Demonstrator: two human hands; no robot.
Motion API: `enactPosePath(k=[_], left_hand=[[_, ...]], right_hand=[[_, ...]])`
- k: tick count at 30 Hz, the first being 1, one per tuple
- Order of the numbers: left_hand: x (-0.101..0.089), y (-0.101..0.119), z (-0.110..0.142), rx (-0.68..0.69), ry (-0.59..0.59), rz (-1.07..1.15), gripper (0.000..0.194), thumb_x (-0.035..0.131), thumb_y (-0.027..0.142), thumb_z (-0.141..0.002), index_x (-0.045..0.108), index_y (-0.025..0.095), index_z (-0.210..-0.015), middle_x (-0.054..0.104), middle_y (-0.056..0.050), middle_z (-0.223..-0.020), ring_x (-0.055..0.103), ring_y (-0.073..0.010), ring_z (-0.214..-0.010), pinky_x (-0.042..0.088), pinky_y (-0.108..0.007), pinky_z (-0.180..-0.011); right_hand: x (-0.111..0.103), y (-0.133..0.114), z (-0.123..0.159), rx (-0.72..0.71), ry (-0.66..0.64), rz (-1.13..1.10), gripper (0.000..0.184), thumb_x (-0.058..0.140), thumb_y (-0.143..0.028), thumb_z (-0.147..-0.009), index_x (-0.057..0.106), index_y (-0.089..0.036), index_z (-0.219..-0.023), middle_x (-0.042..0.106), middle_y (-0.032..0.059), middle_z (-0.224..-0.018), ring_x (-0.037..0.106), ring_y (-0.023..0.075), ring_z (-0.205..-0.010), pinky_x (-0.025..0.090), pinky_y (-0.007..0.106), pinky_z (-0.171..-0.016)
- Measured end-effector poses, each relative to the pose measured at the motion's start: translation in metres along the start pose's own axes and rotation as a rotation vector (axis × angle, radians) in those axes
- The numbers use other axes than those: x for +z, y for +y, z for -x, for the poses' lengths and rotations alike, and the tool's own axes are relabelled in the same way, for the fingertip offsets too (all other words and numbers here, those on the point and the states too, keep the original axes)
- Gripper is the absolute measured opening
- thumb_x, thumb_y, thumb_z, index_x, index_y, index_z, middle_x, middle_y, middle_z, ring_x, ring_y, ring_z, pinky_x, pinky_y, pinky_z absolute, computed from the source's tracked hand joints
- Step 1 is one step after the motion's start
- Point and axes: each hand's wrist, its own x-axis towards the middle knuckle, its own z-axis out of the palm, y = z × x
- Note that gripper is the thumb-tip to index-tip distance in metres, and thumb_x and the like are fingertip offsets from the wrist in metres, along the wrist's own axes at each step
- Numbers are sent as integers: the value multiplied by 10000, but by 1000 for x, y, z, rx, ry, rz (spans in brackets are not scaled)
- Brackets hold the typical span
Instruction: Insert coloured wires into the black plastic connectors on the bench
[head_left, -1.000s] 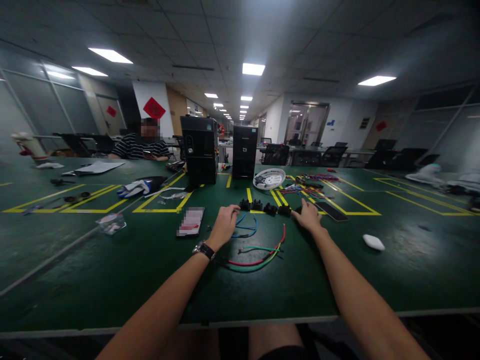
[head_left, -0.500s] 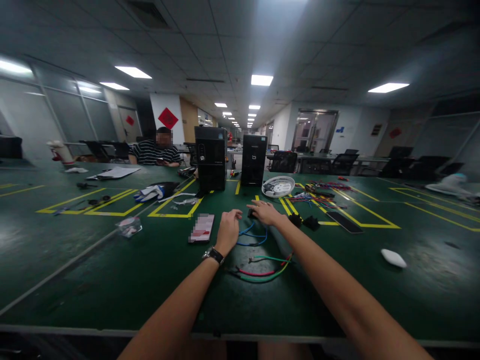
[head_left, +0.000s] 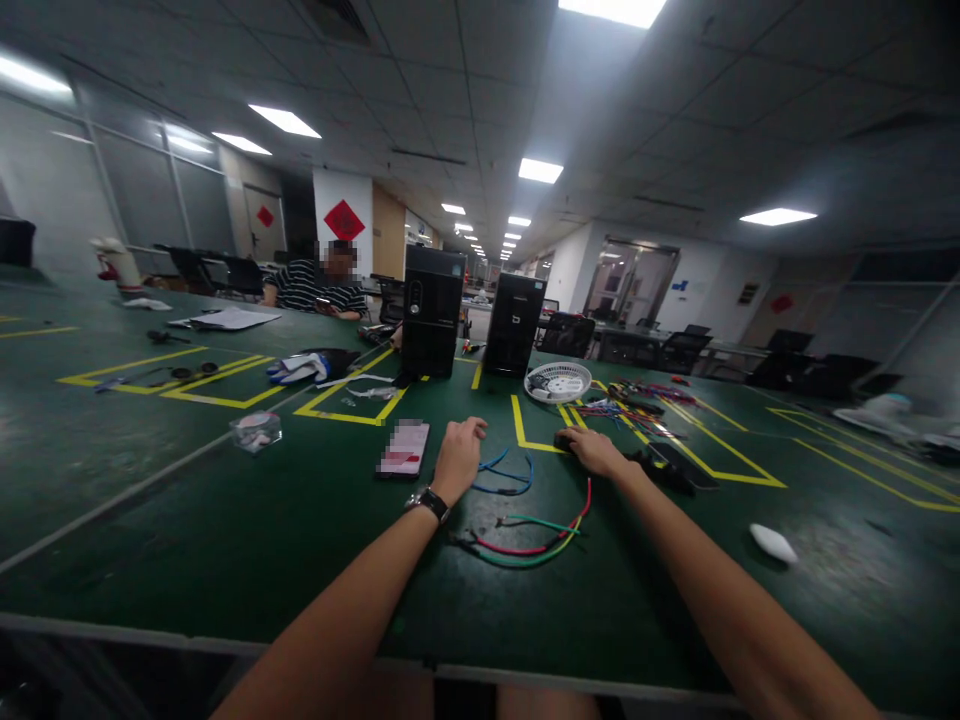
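Observation:
My left hand (head_left: 460,458) rests on the green table, fingers loosely curled and slightly apart, with no object visible in them. It lies just left of a loop of blue wire (head_left: 514,490). Farther right, my right hand (head_left: 594,452) has its fingers on a small black part (head_left: 562,440) at the table surface. My fingers hide most of that part, so its kind does not show. Black pieces (head_left: 660,470) lie beside my right wrist. Between my forearms are red and green wires (head_left: 525,552). A phone (head_left: 405,448) lies left of my left hand.
Two black computer towers (head_left: 431,320) stand at the back. A white round basket (head_left: 557,383) and a bundle of coloured wires (head_left: 637,402) are at right. A white object (head_left: 774,544) lies far right, gloves (head_left: 304,367) and a plastic bag (head_left: 256,431) at left. A person sits beyond.
My right hand has moved right, away from the blue wire, taking the small black part with it. My left hand has stayed almost in place. The view has tilted slightly.

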Motion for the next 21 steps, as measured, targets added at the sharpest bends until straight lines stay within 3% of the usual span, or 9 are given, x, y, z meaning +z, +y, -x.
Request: enactPosePath(k=[3, 6, 9, 13, 17, 21], left_hand=[[-1, -2, -2, -16, 21, -11, 303, 356, 73, -866, 599, 174, -1016, 643, -73, -880, 509, -227, -930, 422, -354, -836], [-2, -2, -3, -29, 41, -31, 284, 358, 85, -879, 599, 158, -1010, 649, -68, -881, 508, -217, -924, 416, -344, -844], [-5, -1, -4, -24, 52, -41, 276, 357, 90, -888, 598, 151, -1008, 650, -66, -883, 510, -209, -919, 414, -332, -841], [-6, 0, -3, -12, 46, -56, 269, 364, 93, -892, 596, 156, -1013, 651, -63, -883, 514, -205, -910, 416, -326, -834], [-2, 1, -2, 7, 20, -57, 262, 360, 111, -902, 594, 158, -1012, 653, -62, -876, 513, -206, -920, 417, -330, -840], [0, 6, 1, 24, -21, -51, 250, 367, 124, -903, 590, 162, -1008, 643, -64, -872, 515, -207, -933, 419, -338, -849]], right_hand=[[-7, -3, 10, 47, 127, 4, 415, 441, -195, -899, 504, -224, -1309, 451, 133, -1392, 400, 296, -1272, 319, 485, -1011], [-19, -35, 21, -149, 208, -189, 289, 475, -242, -899, 614, -157, -1138, 603, 134, -1168, 544, 230, -1087, 405, 348, -925], [-26, -81, 38, -436, 48, -420, 240, 520, -361, -895, 666, -173, -928, 665, 49, -890, 600, 166, -820, 441, 265, -764], [-22, -121, 62, -581, -106, -450, 261, 700, -398, -764, 666, -181, -905, 650, 21, -831, 574, 149, -736, 408, 229, -652], [-15, -124, 70, -608, -105, -481, 115, 628, -279, -836, 664, -174, -862, 655, 33, -848, 575, 143, -760, 407, 228, -689], [-14, -107, 65, -513, 54, -553, 139, 509, -246, -905, 632, -183, -898, 640, 14, -801, 566, 135, -728, 406, 228, -682]])
